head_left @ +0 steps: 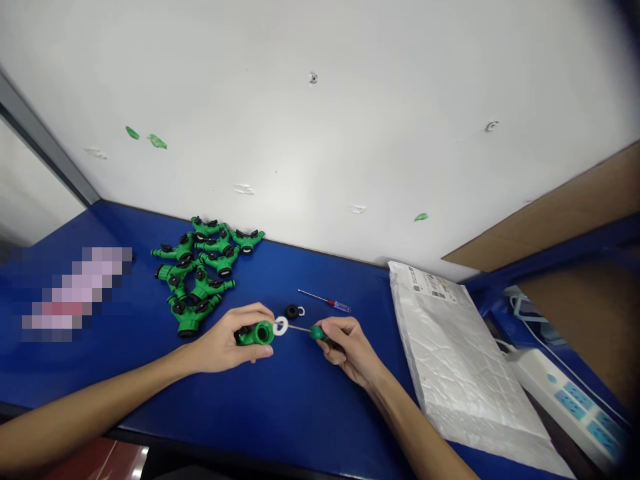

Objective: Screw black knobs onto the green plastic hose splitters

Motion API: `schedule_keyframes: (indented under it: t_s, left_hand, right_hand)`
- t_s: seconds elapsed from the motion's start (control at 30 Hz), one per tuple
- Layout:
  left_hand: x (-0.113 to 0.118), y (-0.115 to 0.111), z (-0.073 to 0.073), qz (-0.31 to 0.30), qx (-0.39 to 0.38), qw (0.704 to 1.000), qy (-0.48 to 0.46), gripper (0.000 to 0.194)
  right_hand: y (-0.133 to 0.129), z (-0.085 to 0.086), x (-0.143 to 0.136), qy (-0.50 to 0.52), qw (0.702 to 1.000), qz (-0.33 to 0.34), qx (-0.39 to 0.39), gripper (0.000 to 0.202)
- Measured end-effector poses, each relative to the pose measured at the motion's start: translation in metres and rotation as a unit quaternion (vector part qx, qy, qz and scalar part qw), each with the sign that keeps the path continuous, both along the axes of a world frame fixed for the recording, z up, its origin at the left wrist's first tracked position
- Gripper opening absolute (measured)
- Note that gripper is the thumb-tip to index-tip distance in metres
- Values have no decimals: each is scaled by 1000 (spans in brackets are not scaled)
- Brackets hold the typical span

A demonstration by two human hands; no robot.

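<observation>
My left hand (233, 337) is closed around a green hose splitter (262, 333), its round open end facing me. In my right hand (347, 347) is a screwdriver (316, 332) with a green handle, its thin metal shaft pointing left. A white ring washer (281, 326) sits at the shaft's tip, right beside the splitter's opening and near my left fingertips. Whether the washer hangs on the shaft or is pinched by my left fingers, I cannot tell. Just beyond my hands lie a black round cap (291, 311) and a small white ring (301, 311).
Several green splitters with black valves (200, 300) lie grouped at the back left of the blue table (300, 413). A second screwdriver (340, 306) with a purple handle lies behind my right hand. Right of it are a silver bubble mailer (450, 347) and a power strip (565, 400).
</observation>
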State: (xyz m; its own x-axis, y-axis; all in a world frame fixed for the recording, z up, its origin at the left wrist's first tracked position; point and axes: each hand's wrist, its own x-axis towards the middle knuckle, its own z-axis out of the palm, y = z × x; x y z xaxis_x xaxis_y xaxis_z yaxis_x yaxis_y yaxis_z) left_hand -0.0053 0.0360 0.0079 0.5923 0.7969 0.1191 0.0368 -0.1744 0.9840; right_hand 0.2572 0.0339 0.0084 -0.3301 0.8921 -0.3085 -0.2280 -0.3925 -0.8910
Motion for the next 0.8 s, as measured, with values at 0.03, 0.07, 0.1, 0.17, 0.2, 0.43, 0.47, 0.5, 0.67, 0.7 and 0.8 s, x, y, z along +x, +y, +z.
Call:
schedule_keyframes:
  t_s: [0.03, 0.07, 0.1, 0.17, 0.2, 0.43, 0.47, 0.5, 0.67, 0.7, 0.8]
  left_hand:
    - [-1, 1, 2, 17, 14, 1000, 16, 25]
    - [-2, 2, 4, 32, 24, 999, 34, 24]
    - [-3, 3, 6, 45, 31, 997, 51, 23]
    - [-4, 4, 10, 64, 33, 995, 71, 23]
    - [-4, 3, 11, 70, 29, 994, 75, 24]
    - [-1, -1, 4, 82, -56, 993, 60, 34]
    - [-1, -2, 3, 81, -59, 993, 57, 34]
    - [-1, -2, 3, 81, -55, 994, 52, 33]
    - [-4, -1, -1, 116, 45, 992, 33, 24]
    - [-4, 0, -2, 122, 57, 990, 27, 23]
    - [-4, 2, -4, 115, 41, 992, -14, 22]
  right_hand:
    - [1, 3, 6, -24, 1000, -17, 8, 40]
    - [2, 6, 13, -58, 998, -32, 20, 40]
    - [2, 9, 19, -102, 993, -42, 36, 41]
    - [2, 17, 32, -213, 973, -41, 78, 40]
    - [1, 21, 36, -277, 954, -36, 107, 39]
    - [3, 76, 19, -556, 764, 71, 318, 13]
    - [6, 87, 15, -563, 748, 96, 338, 11]
    - [10, 97, 12, -570, 733, 116, 353, 11]
    - [25, 118, 24, -574, 720, 79, 381, 12]
    - [25, 111, 29, -563, 735, 37, 375, 17]
    - [20, 69, 38, -524, 771, -76, 354, 28]
